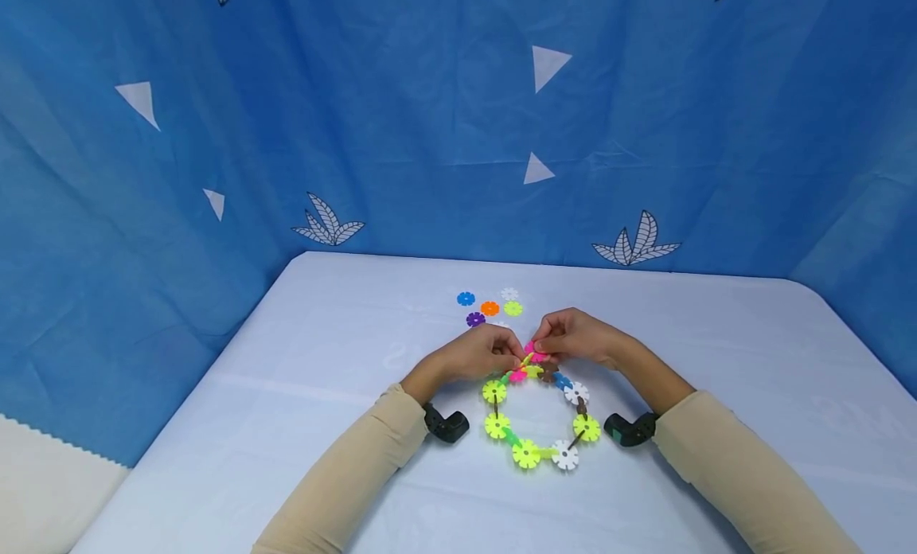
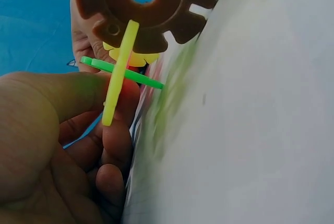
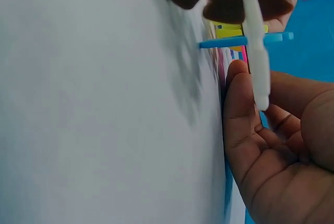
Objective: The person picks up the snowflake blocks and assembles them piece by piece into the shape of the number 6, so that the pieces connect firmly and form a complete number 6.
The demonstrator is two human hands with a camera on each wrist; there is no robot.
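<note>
A ring of interlocking notched plastic discs (image 1: 526, 454) lies on the table in yellow, white, brown, green, blue and pink. At the ring's far side my left hand (image 1: 476, 353) pinches part of it, near a pink disc (image 1: 517, 376). Between thumb and fingers, my right hand (image 1: 579, 336) holds another pink disc (image 1: 532, 349), close to the left fingertips. Fingers partly hide where these pieces meet. In the left wrist view, a brown disc (image 2: 177, 23) and a yellow one (image 2: 117, 78) stand before the hand. The right wrist view has a white disc (image 3: 257, 57) edge-on.
Beyond the hands lie several loose discs, among them a blue disc (image 1: 466, 298), an orange disc (image 1: 490, 308) and a purple disc (image 1: 476, 319). A white cloth covers the table (image 1: 286, 363). Behind it hangs a blue curtain (image 1: 430, 124).
</note>
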